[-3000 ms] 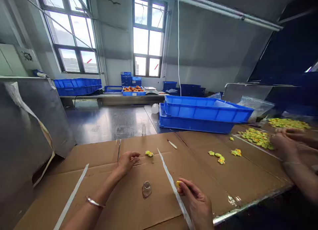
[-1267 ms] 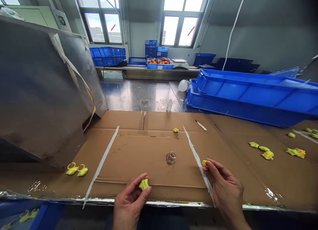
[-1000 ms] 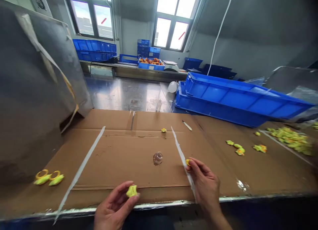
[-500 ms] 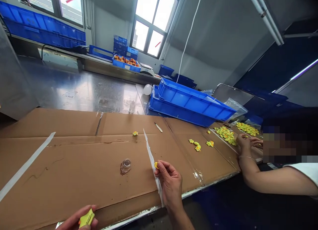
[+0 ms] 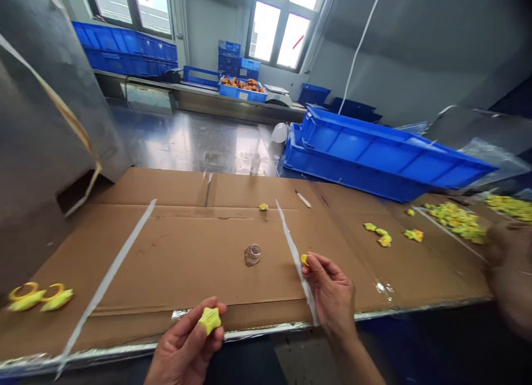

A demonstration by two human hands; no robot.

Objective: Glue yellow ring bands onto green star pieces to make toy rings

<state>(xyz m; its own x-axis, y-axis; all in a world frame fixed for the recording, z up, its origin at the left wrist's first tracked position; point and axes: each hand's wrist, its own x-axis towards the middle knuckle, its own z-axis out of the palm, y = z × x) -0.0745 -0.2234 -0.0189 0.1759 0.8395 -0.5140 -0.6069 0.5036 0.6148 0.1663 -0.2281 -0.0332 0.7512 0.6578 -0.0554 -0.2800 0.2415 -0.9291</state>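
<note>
Near the front edge of the cardboard-covered table, my left hand [image 5: 187, 343] pinches a yellow star-shaped piece [image 5: 210, 319] between thumb and fingers. To its right, over a white tape strip [image 5: 291, 241], my right hand [image 5: 332, 291] pinches a small yellow-orange piece [image 5: 305, 260], perhaps a ring; fingers cover most of it. Between and beyond the hands stands a small clear glass jar [image 5: 252, 254]. One yellow star piece [image 5: 263, 206] lies farther back, with a white-handled slim tool [image 5: 303, 199] to its right. At far left lie two yellow pieces [image 5: 57, 299] with orange rings attached.
Several yellow pieces [image 5: 384, 240] lie on the right of the cardboard [image 5: 187, 246], before a large pile [image 5: 455, 220]. A co-worker's blurred arm [image 5: 511, 268] is at the right edge. Stacked blue crates [image 5: 390, 152] stand behind; a metal cabinet [image 5: 37, 130] rises at left.
The view has swung left, bringing the two ringed pieces into sight. My left hand has risen with its star piece and is nearer my right hand, which keeps its pinch.
</note>
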